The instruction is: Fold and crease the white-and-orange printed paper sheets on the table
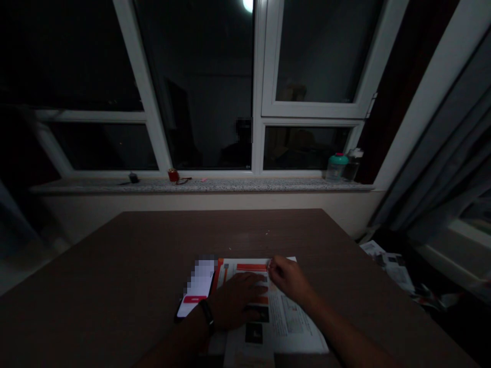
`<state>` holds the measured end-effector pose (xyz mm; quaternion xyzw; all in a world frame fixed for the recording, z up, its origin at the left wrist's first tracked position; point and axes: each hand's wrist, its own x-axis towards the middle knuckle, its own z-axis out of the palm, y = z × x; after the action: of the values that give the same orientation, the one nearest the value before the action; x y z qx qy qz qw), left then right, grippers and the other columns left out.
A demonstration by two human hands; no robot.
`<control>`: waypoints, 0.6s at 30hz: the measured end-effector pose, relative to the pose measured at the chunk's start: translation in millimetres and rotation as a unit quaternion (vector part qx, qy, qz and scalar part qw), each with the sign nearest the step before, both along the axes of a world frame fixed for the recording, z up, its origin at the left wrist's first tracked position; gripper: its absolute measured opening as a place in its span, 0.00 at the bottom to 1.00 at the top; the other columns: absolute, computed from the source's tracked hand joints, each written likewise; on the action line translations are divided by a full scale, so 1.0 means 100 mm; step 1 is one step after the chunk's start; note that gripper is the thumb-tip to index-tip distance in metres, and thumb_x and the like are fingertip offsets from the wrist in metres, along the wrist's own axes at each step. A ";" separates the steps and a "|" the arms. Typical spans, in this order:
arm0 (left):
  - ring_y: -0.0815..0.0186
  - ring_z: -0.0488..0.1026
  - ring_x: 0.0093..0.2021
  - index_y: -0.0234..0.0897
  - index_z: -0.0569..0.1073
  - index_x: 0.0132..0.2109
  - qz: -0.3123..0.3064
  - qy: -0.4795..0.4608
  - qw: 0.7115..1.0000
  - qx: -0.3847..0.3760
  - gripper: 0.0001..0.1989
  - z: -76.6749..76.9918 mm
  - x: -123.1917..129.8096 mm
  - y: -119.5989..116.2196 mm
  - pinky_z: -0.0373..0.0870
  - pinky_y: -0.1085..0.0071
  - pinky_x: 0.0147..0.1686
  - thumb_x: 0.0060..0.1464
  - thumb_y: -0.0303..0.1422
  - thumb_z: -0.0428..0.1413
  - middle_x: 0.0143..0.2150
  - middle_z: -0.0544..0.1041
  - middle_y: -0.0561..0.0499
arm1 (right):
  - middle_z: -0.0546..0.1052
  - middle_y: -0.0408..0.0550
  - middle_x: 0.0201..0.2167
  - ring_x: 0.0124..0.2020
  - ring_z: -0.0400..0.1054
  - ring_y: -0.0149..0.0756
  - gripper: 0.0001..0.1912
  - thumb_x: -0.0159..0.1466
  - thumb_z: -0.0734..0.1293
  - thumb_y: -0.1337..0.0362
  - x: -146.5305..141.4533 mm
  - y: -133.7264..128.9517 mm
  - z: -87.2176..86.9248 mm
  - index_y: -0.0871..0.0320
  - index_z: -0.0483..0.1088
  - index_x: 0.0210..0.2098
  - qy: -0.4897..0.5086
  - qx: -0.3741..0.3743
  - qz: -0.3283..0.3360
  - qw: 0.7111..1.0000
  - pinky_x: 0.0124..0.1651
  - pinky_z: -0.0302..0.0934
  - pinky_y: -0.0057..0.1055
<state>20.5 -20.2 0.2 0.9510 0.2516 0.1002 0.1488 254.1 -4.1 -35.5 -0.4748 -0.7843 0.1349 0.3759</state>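
Printed sheets (295, 332) with orange bands, pictures and small text lie on the brown table in front of me; a narrower printed strip seems to lie over the wider page. My left hand (238, 301), with a dark band on its wrist, rests flat on the print with its fingers spread. At the top edge of the paper, my right hand (287, 276) is closed, its fingertips curled down onto the page. What those fingertips hold, if anything, is hidden. Just left of the paper lies a phone (197, 286) with its screen lit.
The table (115, 286) reaches toward a windowsill (230, 185). On the sill stand a teal-lidded bottle (336, 167), a clear bottle (352, 166), a small red item (173, 175) and a small dark item (133, 177). Papers (395, 268) lie beyond the table's right edge.
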 end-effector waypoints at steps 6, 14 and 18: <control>0.52 0.60 0.62 0.45 0.65 0.61 -0.006 0.004 1.000 0.014 0.25 0.03 0.00 0.01 0.56 0.53 0.60 0.58 0.42 0.59 0.64 0.64 0.46 | 0.71 0.42 0.26 0.27 0.65 0.31 0.05 0.60 0.62 0.72 0.01 0.01 0.00 0.57 0.64 0.29 0.012 -0.009 -0.011 1.000 0.31 0.54 0.24; 0.55 0.64 0.58 0.44 0.71 0.54 -0.018 -0.008 0.999 0.039 0.16 0.05 0.04 0.01 0.60 0.57 0.57 0.60 0.38 0.58 0.58 0.70 0.48 | 0.70 0.41 0.26 0.28 0.64 0.30 0.06 0.58 0.62 0.74 0.00 -0.03 0.02 0.56 0.63 0.29 0.002 -0.004 0.031 0.999 0.32 0.54 0.24; 0.57 0.65 0.56 0.41 0.73 0.51 -0.029 -0.024 0.998 0.043 0.13 0.05 0.05 0.01 0.61 0.60 0.57 0.62 0.40 0.56 0.55 0.71 0.48 | 0.70 0.41 0.27 0.29 0.65 0.31 0.07 0.58 0.62 0.74 0.00 -0.03 -0.01 0.56 0.64 0.30 -0.007 -0.002 0.081 0.997 0.33 0.55 0.24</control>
<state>25.0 -19.5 5.4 0.9608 0.2159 0.1294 0.1162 254.0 -7.4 -36.9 -0.4116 -0.8223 0.1632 0.3574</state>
